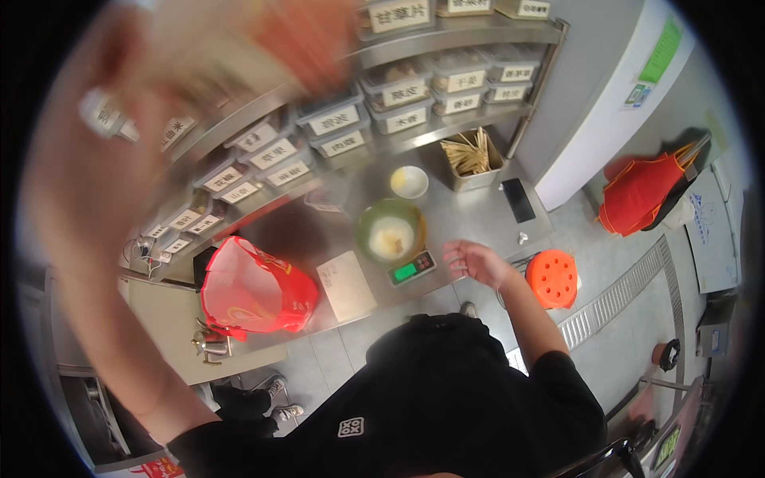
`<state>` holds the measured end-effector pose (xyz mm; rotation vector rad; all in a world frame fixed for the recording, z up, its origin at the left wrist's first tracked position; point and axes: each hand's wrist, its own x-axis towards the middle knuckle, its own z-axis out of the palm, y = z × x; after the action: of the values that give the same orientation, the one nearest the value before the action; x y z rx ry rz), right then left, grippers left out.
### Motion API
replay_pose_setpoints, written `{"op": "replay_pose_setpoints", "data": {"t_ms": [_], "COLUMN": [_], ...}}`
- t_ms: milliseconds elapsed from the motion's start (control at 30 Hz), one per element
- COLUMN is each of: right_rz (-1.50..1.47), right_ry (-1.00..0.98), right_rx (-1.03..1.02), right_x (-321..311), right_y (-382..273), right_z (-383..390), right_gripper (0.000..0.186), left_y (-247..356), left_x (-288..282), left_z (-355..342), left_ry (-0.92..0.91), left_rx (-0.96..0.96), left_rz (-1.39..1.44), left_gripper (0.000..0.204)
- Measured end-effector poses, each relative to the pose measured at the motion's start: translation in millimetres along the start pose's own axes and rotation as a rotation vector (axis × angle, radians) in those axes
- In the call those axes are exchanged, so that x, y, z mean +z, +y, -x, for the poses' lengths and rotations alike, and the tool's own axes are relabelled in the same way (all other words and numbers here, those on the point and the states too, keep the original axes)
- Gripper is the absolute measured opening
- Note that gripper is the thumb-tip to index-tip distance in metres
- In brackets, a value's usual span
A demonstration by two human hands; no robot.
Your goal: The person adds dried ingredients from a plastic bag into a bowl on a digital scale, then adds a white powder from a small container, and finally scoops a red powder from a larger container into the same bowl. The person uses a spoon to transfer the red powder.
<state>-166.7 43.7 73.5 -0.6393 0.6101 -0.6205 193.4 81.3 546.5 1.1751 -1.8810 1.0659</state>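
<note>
Empty and loosely spread, the right hand [476,261] hangs by the front edge of a steel tabletop [470,217], just beside a digital scale [412,269] whose display glows green. At upper left, the left hand [127,72] is raised high before the shelves, blurred, next to an orange-red and whitish object [307,40] that is equally smeared; whether its fingers are closed on it cannot be told. A green bowl [369,223] holding white and tan contents appears to rest on the scale, at the middle of the tabletop. Behind it sits a small white bowl [416,185] with something yellow inside. To the left are a sheet of paper [347,287] and an open red bag [295,295]; to the right, a steel container [478,181] of wooden sticks [468,154] and a black phone [518,201]. Labeled clear boxes [396,72] line the shelves [462,45] above.
</note>
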Motion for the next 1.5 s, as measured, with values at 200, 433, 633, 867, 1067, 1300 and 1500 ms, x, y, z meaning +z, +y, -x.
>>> {"op": "replay_pose_setpoints", "data": {"t_ms": [200, 433, 633, 867, 1067, 1300, 1500], "right_rz": [-0.086, -0.067, 0.309, 0.550, 0.607, 0.491, 0.443], "right_ry": [0.123, 0.274, 0.389, 0.396, 0.302, 0.250, 0.173], "right_rx": [-0.067, 0.212, 0.204, 0.123, 0.080, 0.096, -0.018], "right_x": [-61.6, -139.6, -154.3, -158.6, -157.1, -169.2, -186.0], "right_y": [-27.2, 7.8, 33.8, 45.2, 47.7, 64.4, 80.9], "right_z": [24.6, 62.4, 73.8, 66.0, 59.4, 51.4, 40.7], "right_gripper": [0.038, 0.046, 0.038, 0.032, 0.032, 0.032, 0.030], "left_y": [191.7, 337.9, 397.9, 424.8, 449.8, 468.1, 469.3], "left_x": [118.0, 253.1, 276.5, 275.9, 276.2, 285.8, 289.5], "left_z": [148.8, 294.3, 355.1, 353.9, 338.8, 336.6, 320.9], "left_ry": [-0.561, -0.724, -0.829, -0.960, -1.097, -1.186, -1.305], "left_rx": [0.178, 0.031, 0.082, -0.111, -0.280, -0.354, -0.459], "left_rz": [0.414, 0.556, 0.540, 0.594, 0.628, 0.467, 0.420], "left_gripper": [0.026, 0.021, 0.016, 0.027, 0.039, 0.028, 0.026]}}
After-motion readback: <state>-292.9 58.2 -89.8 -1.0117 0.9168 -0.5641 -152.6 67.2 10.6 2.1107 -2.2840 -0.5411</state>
